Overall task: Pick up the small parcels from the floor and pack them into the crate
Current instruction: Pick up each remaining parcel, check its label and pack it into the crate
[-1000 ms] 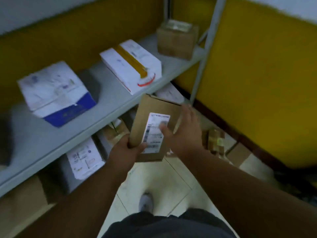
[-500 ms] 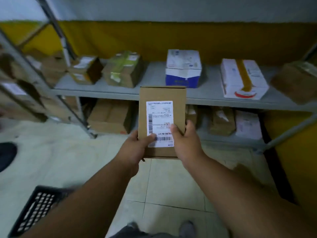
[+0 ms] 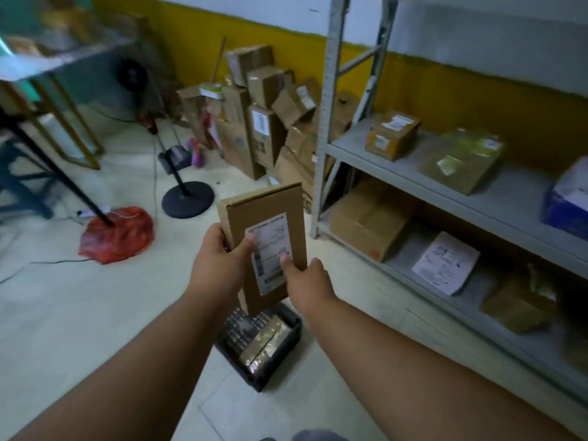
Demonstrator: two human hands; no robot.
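Standing next to the grey shelf rack (image 3: 426, 173) with the black crate (image 3: 291, 351) on the floor right below my arms. It already has a wrapped parcel (image 3: 265, 343) lying in it. The flat cardboard parcel (image 3: 264, 224) I'm carrying hangs straight above the crate's far end, long axis pointing up and away from me, label facing me. Left hand (image 3: 219, 265) is wrapped round its left edge, thumb on the label; right hand (image 3: 310, 281) pinches the lower right corner. Both are about equally close, so I reckon it's basically a straight drop, tipping it flat beside the parcel already in there.
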